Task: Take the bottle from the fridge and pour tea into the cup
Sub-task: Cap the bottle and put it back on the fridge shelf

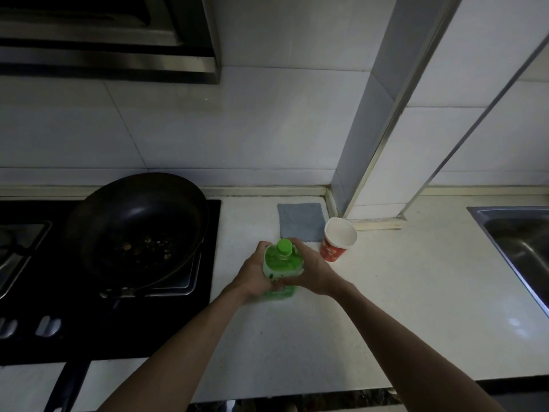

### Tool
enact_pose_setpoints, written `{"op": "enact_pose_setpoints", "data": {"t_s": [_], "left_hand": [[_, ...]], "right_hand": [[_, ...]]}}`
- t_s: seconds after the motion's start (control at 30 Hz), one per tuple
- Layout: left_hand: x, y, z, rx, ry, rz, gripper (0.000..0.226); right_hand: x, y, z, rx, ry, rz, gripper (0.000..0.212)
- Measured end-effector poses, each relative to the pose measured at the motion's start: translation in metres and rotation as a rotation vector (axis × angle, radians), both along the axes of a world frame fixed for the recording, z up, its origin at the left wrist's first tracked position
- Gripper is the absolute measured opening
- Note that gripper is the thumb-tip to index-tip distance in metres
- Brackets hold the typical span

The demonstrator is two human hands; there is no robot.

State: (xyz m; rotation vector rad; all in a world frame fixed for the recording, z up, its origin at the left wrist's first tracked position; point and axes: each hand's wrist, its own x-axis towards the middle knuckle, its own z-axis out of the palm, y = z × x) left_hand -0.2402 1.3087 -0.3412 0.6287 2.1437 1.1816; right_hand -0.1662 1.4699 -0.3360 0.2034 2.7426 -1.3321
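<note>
Your left hand (252, 273) and right hand (312, 272) both wrap around a green bottle (282, 264), fingers curled on its sides. It stands upright on the counter (371, 307), green cap (284, 246) on. Just beyond your right hand stands a red paper cup (337, 239), beside a grey cloth (301, 221).
</note>
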Motion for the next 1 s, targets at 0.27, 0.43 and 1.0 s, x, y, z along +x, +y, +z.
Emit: {"op": "enact_pose_setpoints", "data": {"t_s": [0.27, 0.43, 1.0], "left_hand": [[-0.032, -0.008, 0.032, 0.141, -0.331, 0.011, 0.092], [-0.056, -0.018, 0.076, 0.327, -0.721, 0.15, 0.088], [-0.083, -0.032, 0.188, 0.635, -0.937, 0.219, 0.078]], "right_hand": [[-0.019, 0.006, 0.044, -0.087, 0.065, -0.084, 0.088], [-0.035, 0.011, 0.117, -0.235, 0.217, -0.174, 0.085], [-0.042, -0.017, 0.245, -0.247, 0.523, -0.163, 0.067]]}}
